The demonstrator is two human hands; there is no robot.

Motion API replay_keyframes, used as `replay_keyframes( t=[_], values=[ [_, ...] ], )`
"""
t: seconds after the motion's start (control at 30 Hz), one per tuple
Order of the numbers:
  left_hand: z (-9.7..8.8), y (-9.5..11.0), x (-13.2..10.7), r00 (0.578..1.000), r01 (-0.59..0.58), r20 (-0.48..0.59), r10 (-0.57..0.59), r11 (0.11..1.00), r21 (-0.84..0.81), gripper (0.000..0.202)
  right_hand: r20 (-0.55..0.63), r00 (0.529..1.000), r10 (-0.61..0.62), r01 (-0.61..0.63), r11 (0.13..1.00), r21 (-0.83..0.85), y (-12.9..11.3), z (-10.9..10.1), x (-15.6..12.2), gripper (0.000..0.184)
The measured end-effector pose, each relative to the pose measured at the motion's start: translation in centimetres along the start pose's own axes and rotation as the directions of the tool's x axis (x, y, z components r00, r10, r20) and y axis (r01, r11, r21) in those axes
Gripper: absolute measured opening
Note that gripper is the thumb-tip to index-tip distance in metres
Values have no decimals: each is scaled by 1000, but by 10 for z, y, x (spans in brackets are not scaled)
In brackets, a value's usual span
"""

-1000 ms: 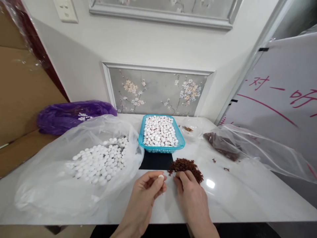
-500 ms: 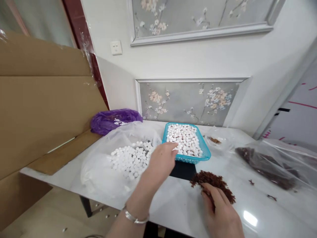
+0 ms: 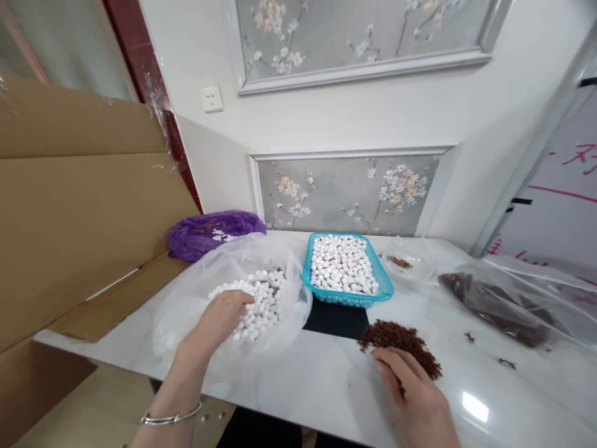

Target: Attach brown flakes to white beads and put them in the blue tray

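The blue basket [image 3: 347, 274] stood nearly full; many white beads [image 3: 254, 302] remained bagged. My left hand [image 3: 219, 317] dipped among them, grip hidden; my right hand [image 3: 413, 398] lay loosely spread by the brown shreds [image 3: 401, 339].

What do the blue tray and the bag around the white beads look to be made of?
The blue tray looks like glossy moulded plastic, with a perforated side wall. The bag seems thin, clear plastic film: crinkled, see-through, with white beads showing inside it.

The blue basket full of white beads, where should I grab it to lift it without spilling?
Probably by the two long side rims of the blue basket, one hand on each, coming from above. It is shallow and heaped with white beads, so a level two-sided lift looks safest; the left hand is in the clear bag.
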State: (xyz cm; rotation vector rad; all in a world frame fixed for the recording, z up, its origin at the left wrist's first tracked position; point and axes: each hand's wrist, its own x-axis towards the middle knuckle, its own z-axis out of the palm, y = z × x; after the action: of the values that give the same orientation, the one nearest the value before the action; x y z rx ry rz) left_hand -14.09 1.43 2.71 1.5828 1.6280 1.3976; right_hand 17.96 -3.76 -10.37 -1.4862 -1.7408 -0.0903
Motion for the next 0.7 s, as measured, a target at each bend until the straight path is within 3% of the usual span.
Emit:
replay_keyframes(
  t=[0.17,0.27,0.3,0.37,0.47,0.53,0.6,0.7],
  values=[
    [14,23,-12,993,-14,117,7,998,56,18,58,998,3,-9,995,101,-6,-4,1,25],
    [34,43,-37,957,130,281,-67,969,-211,16,75,995,61,-73,983,167,-11,-8,5,24],
    [43,48,-47,927,214,368,-80,916,-340,13,82,993,82,-97,976,197,-13,-9,6,24],
    [61,54,-65,845,422,525,-99,727,-542,11,104,985,135,-159,949,274,-18,-13,9,21],
    [86,49,-84,740,636,661,-125,452,-626,13,173,955,242,-296,838,459,-31,-22,10,17],
    [101,40,-89,703,695,694,-158,360,-622,12,252,912,323,-409,695,591,-43,-28,10,17],
    [112,30,-91,678,729,708,-198,298,-616,8,322,889,325,-457,576,678,-56,-34,11,16],
    [121,18,-91,653,757,716,-245,221,-615,11,372,867,332,-494,469,732,-70,-39,15,16]
  ],
)
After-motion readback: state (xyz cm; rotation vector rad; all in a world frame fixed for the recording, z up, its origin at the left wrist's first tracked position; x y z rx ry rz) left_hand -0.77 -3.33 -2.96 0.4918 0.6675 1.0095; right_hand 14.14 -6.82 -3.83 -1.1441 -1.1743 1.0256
